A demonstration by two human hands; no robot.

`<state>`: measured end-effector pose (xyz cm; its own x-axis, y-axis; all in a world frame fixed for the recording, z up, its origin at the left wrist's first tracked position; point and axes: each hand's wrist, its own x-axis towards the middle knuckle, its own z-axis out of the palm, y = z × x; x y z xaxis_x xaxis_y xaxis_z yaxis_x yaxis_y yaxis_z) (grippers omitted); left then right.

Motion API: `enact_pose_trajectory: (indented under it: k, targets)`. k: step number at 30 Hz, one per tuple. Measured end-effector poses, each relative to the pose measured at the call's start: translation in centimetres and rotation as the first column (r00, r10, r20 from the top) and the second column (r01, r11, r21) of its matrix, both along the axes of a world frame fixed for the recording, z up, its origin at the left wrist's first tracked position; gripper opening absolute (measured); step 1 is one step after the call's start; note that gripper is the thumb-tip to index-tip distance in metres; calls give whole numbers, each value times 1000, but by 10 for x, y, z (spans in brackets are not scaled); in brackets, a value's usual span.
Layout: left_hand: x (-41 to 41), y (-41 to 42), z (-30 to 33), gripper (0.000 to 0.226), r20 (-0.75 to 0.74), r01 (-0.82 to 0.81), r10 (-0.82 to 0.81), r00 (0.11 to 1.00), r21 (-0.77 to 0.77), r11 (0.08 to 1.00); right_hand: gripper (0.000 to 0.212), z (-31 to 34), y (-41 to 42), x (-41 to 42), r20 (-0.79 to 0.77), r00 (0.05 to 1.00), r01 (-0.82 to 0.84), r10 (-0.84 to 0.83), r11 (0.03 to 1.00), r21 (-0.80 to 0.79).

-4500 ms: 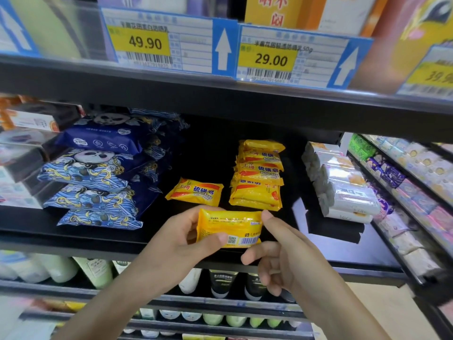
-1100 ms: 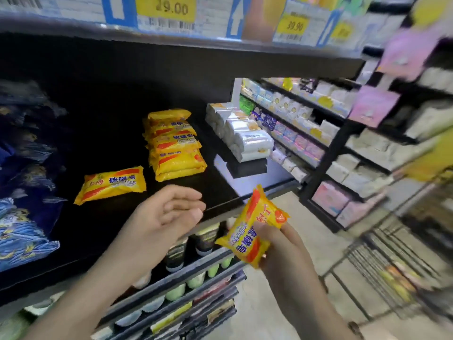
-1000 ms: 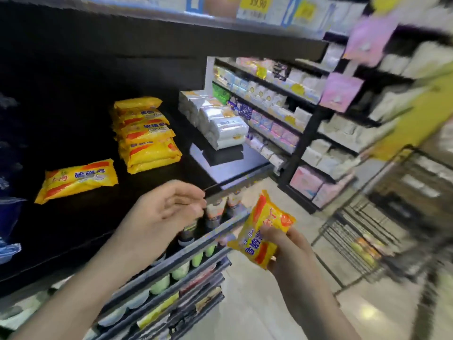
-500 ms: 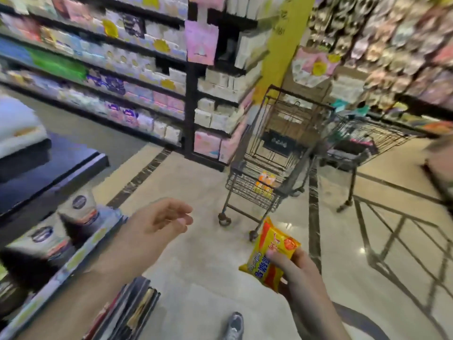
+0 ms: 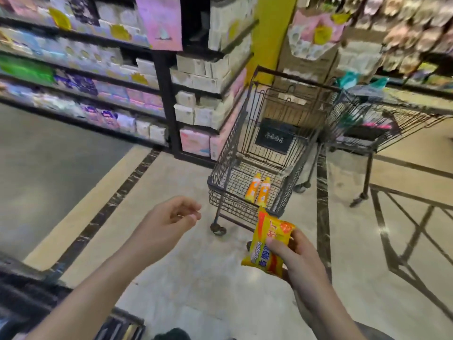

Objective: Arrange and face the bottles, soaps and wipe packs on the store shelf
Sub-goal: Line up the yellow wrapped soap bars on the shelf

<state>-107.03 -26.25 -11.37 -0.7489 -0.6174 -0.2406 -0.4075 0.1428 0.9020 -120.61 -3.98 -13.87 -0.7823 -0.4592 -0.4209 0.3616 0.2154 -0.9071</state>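
Head view, looking down an aisle floor toward two carts:

- Right hand [image 5: 297,260], at 5 o'clock: gripping a yellow soap pack [image 5: 268,244] with the thumb lying across its printed face and the fingers curling behind; the pack is tilting, its top corner pointing toward 12 o'clock.
- Left hand [image 5: 166,222], at 7 o'clock: hanging over the floor with fingers loosely curling, holding nothing, well apart from the pack.
- Near shopping cart [image 5: 245,153], just above centre: standing on the tiled floor; two orange-and-yellow packs [image 5: 257,190] are lying side by side on its wire bottom, toward its front end.
- Second cart [image 5: 382,126], at 2 o'clock: standing just beside the first; its contents are too blurred to name.
- Shelving unit [image 5: 98,77], at 10 o'clock: carrying rows of pastel packs, blurred.
- Dark shelf edge [image 5: 29,285], at 8 o'clock: showing only as a corner.
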Motion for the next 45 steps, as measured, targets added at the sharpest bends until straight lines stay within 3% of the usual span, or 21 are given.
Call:
enact_pose_trajectory:
  k: [7, 14, 20, 25, 27, 29, 31, 34, 37, 45]
  targets:
    - [-129, -91, -51, 18, 147, -12, 14, 989, -13, 1000, 32, -47, -80, -111, 64, 998, 25, -28, 998, 54]
    - [-268, -187, -107, 24, 271, 75, -64, 961, -31, 997, 30, -115, -164, -208, 158, 980, 89, -120, 977, 193]
    - [-362, -247, -176, 50, 370, 111, -99, 924, -13, 994, 33, -195, -227, -280, 141, 983, 66, -118, 942, 329]
    - [-431, -292, -238, 74, 438, 100, -118, 891, 64, 993, 48, -297, -280, -332, 118, 986, 51, -117, 888, 457]
    - [-449, -298, -257, 72, 486, 173, -208, 849, 116, 978, 53, -339, -298, -349, 163, 971, 77, -176, 873, 482]
    - [-459, -297, -274, 46, 497, 227, -258, 829, 122, 966, 48, -378, -318, -361, 205, 959, 72, -197, 865, 496]
    - [-462, -293, -289, 20, 481, 230, -211, 851, 18, 973, 47, -412, -333, -370, 238, 954, 49, -184, 875, 481]
    - [-453, -288, -307, 32, 408, 243, -164, 898, -152, 958, 39, -447, -353, -377, 286, 944, -6, -163, 859, 511]
    - [-445, -285, -314, 43, 364, 241, -175, 915, -145, 960, 50, -474, -368, -377, 301, 939, -30, -168, 830, 557]
    - [-440, -296, -315, 45, 400, 302, -227, 888, -135, 944, 49, -492, -366, -373, 272, 958, -120, -89, 738, 664]
